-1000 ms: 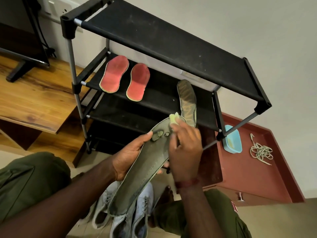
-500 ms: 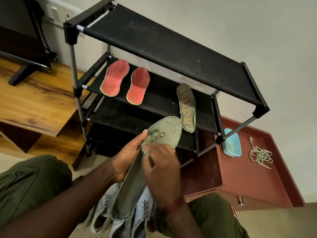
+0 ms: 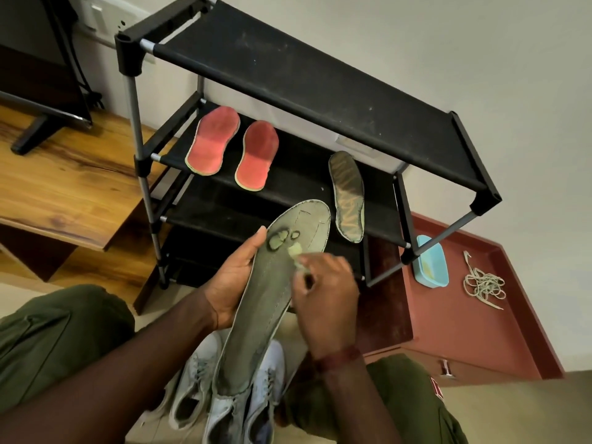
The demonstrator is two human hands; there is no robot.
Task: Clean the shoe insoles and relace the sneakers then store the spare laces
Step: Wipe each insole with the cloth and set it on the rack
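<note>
Left hand (image 3: 229, 280) grips grey insole (image 3: 272, 296) from below, held above sneakers (image 3: 224, 389). Right hand (image 3: 326, 299) pinches pale cloth (image 3: 296, 251) against insole's worn forefoot. Laces (image 3: 483, 285) lie on red cabinet (image 3: 448, 331), beside blue tub (image 3: 431, 262).

Four insoles in all: two red insoles (image 3: 213, 141) (image 3: 257, 155), one dark patterned insole (image 3: 347, 197), one grey-green insole (image 3: 266, 315). One black shoe rack (image 3: 304, 75). One blue tub (image 3: 431, 262). One tangle of laces (image 3: 483, 285). One pale yellow wipe (image 3: 294, 250). Pale sneakers (image 3: 192, 386): at least three show, partly hidden, so the full count is unclear.
</note>
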